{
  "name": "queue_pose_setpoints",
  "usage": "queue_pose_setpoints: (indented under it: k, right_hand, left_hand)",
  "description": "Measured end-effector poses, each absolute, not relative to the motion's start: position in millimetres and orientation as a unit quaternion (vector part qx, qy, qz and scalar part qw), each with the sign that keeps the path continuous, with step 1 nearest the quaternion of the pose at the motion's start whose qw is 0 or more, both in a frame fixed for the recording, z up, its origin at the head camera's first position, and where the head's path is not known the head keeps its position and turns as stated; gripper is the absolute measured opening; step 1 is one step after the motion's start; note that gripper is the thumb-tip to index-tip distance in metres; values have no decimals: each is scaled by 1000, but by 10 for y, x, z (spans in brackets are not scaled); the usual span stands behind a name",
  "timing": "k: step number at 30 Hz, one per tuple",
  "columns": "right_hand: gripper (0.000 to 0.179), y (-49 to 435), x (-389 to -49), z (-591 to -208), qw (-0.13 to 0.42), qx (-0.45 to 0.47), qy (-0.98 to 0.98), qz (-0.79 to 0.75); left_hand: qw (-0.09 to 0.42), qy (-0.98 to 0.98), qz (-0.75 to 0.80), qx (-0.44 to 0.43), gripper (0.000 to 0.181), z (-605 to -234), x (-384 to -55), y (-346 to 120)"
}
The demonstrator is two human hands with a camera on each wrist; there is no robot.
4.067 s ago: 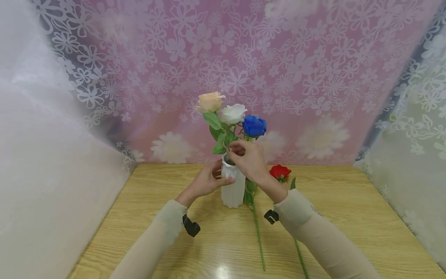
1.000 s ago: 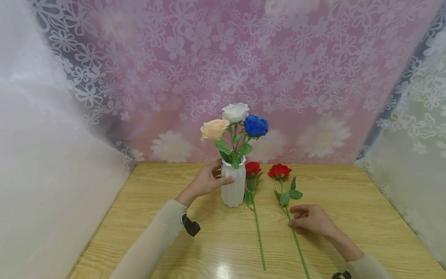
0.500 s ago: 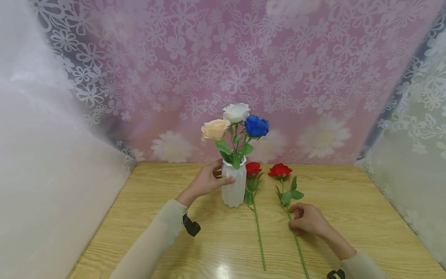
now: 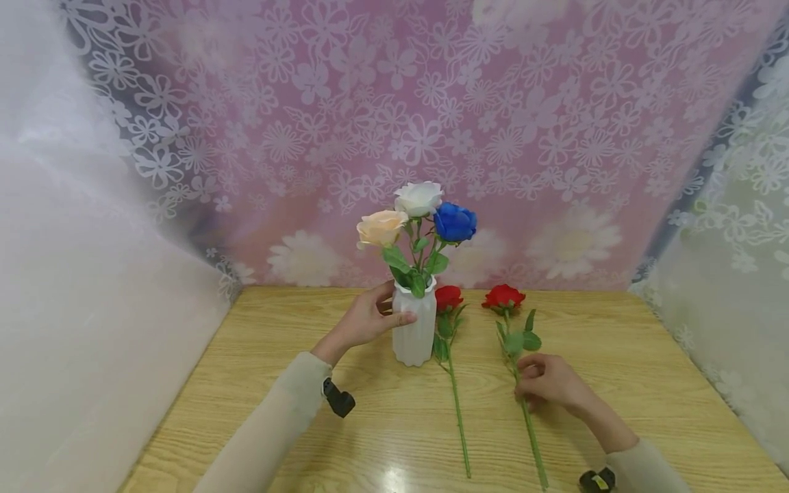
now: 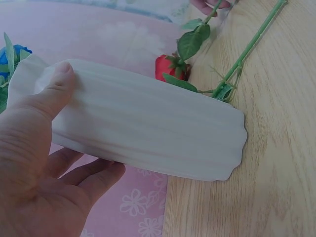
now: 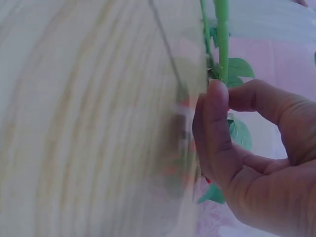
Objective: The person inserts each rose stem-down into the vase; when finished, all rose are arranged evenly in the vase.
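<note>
My left hand [image 4: 360, 320] grips the upper part of a white ribbed vase [image 4: 411, 340], thumb across its front and fingers behind. The vase stands upright and holds a peach rose [image 4: 381, 228], a white rose [image 4: 419, 198] and a blue rose [image 4: 455, 222]. On the right, my right hand [image 4: 553, 385] pinches the green stem of a red rose [image 4: 504, 296]. In the right wrist view, thumb and fingertips meet on that stem [image 6: 222, 42] close over the wood. The left wrist view shows the vase's side [image 5: 148, 118] under my thumb.
Another red rose [image 4: 448, 297] lies on the wooden table [image 4: 296, 424] just right of the vase, its stem pointing toward me. A pink flowered sheet [image 4: 345, 123] hangs behind the table, with pale sheeting on both sides.
The peach rose has settled lower in the vase, and my right hand has left it for the right-hand red rose. That rose has just shifted slightly right. My left hand stays put.
</note>
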State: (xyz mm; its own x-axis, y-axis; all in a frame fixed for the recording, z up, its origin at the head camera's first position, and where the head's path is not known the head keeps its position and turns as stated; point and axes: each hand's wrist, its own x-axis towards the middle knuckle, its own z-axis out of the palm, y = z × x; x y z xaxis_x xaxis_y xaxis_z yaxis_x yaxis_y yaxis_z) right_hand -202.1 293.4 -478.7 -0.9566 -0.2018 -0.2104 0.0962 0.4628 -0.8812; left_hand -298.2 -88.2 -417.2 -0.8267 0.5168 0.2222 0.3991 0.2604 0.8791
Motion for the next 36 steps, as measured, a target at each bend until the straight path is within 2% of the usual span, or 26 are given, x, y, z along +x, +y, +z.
queue_pose_setpoints:
  k: [4, 8, 19, 26, 33, 36]
  right_hand:
    - [58, 2924, -2030, -4711, 160, -43, 821, -546]
    - [60, 2876, -2026, -4553, 147, -59, 815, -558]
    - [61, 2699, -2034, -4056, 33, -84, 818, -568]
    - [59, 2564, -2065, -3737, -17, -100, 804, -585]
    - [43, 2417, -2135, -3443, -64, -138, 737, -658]
    - [41, 2363, -2160, -3340, -81, -138, 717, -679]
  left_hand:
    - [57, 791, 536, 288, 73, -4167, -2976, -883]
    - [56, 797, 530, 286, 73, -4162, -2971, -884]
    - [53, 798, 526, 289, 74, -4170, -2978, -877]
    - [55, 797, 529, 287, 73, -4174, -2987, -877]
    - [52, 800, 526, 286, 71, -4178, -2988, -881]
    - [52, 801, 524, 285, 71, -4173, -2981, -877]
